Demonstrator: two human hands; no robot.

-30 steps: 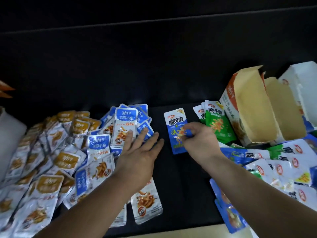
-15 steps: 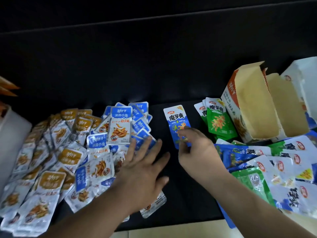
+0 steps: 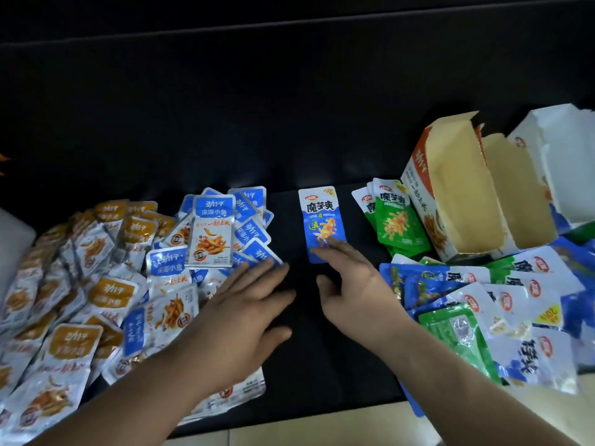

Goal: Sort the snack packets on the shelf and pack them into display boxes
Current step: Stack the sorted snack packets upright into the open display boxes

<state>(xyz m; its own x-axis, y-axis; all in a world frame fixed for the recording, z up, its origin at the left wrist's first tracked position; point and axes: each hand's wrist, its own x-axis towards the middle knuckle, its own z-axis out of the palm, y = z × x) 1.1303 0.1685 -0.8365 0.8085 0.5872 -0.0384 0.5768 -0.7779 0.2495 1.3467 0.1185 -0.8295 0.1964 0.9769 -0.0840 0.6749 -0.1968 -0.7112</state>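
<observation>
— At the left end of the black shelf (image 3: 322, 375), what is piled up?
— Heaps of yellow-labelled packets (image 3: 80, 300), then blue-labelled fish packets (image 3: 211, 233) overlapping beside them.
— And the hands?
— The left hand (image 3: 244, 320) lies flat over the near edge of the blue-labelled heap, fingers (image 3: 257, 275) straight and spread. The right hand (image 3: 351, 294), fingers (image 3: 335, 249) straight and slightly apart, touches the lower end of a lone blue packet (image 3: 322, 220) lying flat in the gap.
— Further right?
— Some green packets (image 3: 396, 223) just beside an open display box (image 3: 457, 194), with a mixed pile (image 3: 499, 304) in front.
</observation>
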